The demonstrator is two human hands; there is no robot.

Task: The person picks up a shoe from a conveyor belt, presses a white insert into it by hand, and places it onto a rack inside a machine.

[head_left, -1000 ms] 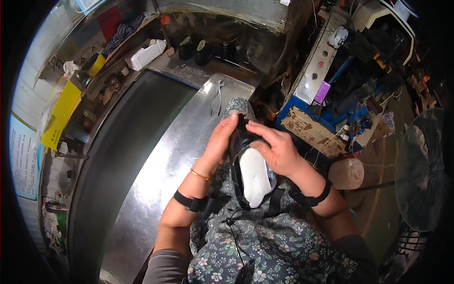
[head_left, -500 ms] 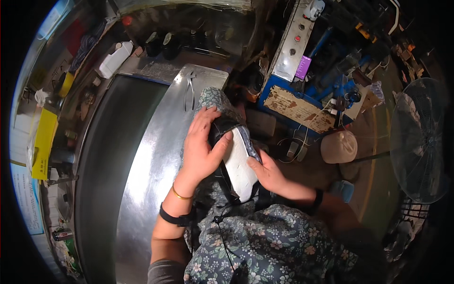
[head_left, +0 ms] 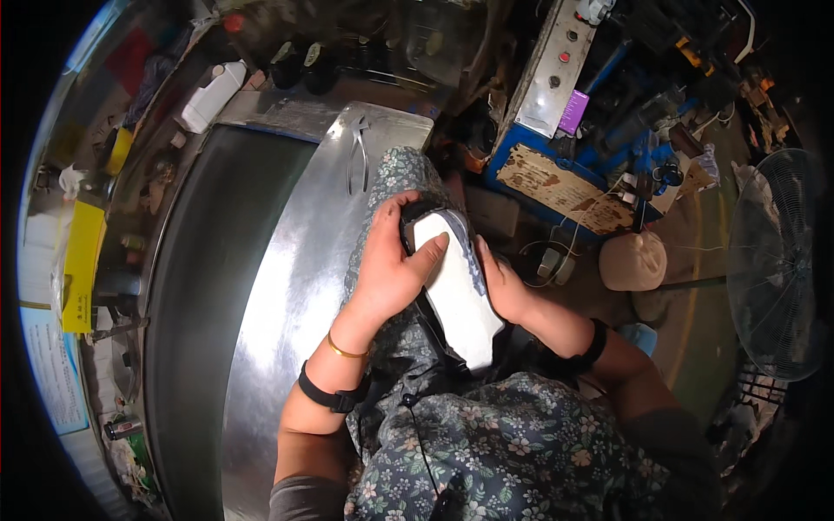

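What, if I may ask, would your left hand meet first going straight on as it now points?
The left hand would probably meet the floral-patterned cloth just ahead, though depth is unclear.

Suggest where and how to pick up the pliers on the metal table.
Best bet: the two slim handles, from above on the near side. The pliers lie on the metal table, head pointing away from the person, handles running back and slightly spread. The left hand is nearer, but busy on the white sole-shaped piece.
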